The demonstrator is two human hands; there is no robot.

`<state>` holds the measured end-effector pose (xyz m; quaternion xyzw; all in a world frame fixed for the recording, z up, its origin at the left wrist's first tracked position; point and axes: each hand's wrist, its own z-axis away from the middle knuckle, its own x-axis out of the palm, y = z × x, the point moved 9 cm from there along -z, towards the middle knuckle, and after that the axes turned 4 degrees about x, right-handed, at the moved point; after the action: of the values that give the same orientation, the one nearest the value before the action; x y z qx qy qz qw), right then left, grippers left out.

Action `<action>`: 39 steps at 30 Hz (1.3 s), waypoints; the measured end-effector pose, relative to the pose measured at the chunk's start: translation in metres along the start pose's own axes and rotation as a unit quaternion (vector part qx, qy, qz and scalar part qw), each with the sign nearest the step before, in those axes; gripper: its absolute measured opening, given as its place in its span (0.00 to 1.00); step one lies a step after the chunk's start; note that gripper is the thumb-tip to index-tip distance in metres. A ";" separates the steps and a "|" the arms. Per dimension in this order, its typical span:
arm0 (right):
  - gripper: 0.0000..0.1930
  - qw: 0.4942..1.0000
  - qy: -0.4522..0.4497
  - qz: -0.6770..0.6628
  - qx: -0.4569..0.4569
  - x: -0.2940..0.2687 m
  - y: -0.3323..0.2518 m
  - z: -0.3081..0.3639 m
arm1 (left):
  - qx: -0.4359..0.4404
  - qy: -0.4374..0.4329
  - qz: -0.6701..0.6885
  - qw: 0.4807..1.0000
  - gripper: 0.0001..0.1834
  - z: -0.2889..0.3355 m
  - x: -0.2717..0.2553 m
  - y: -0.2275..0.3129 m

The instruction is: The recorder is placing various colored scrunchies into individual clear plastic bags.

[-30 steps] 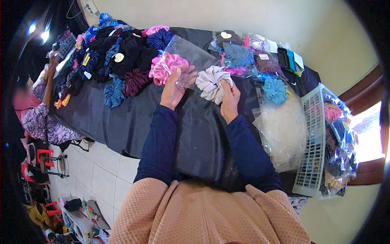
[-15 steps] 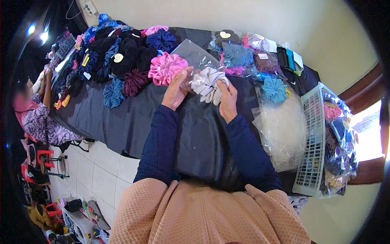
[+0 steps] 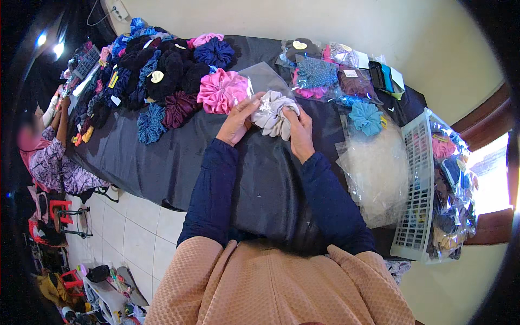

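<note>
Over the black cloth, a white scrunchie [image 3: 274,115] is held between my two hands. My right hand [image 3: 301,135] is closed on its right side, thumb and fingers pinching the gathered fabric. My left hand [image 3: 237,122] is closed at the scrunchie's left edge, gripping a clear plastic bag [image 3: 264,75] that spreads out beyond the scrunchie. Whether any of the white fabric is inside the bag, I cannot tell. A pink satin scrunchie [image 3: 221,92] lies just left of the bag, close to my left fingers.
A heap of dark scrunchies [image 3: 173,67] covers the table's left. Bagged scrunchies [image 3: 317,73] lie at the far right. Nearer are a light-blue scrunchie [image 3: 366,118], a stack of clear bags [image 3: 376,173] and a white basket [image 3: 413,189]. Another person [image 3: 49,157] sits at the far left.
The white scrunchie has shifted slightly left, against my left fingertips. The clear bag's far corner has swung right and nearer. My right hand has moved a little left with the scrunchie.
</note>
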<state>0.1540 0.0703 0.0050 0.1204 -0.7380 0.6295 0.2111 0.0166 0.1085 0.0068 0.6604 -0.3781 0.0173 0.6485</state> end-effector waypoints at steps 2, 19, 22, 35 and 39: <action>0.10 1.000 0.005 0.025 -0.009 -0.002 0.000 0.000 | -0.007 0.004 0.003 1.000 0.24 0.000 -0.001 -0.003; 0.12 0.992 0.040 0.107 -0.053 -0.011 -0.002 -0.001 | -0.046 -0.054 -0.019 0.997 0.31 0.008 0.017 -0.006; 0.13 0.973 0.052 0.210 -0.081 -0.008 -0.008 0.003 | -0.043 -0.072 -0.048 0.995 0.32 0.008 0.018 -0.007; 0.21 0.993 0.011 0.087 -0.079 -0.001 -0.012 0.003 | -0.006 0.072 -0.060 0.996 0.23 0.001 -0.007 -0.003; 0.23 0.989 0.035 0.124 -0.068 -0.002 -0.010 0.003 | 0.005 0.045 -0.054 0.998 0.27 0.002 0.004 0.003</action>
<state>0.1596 0.0652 0.0125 -0.0083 -0.7805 0.6029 0.1650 0.0166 0.1052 0.0111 0.6814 -0.3122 0.0141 0.6619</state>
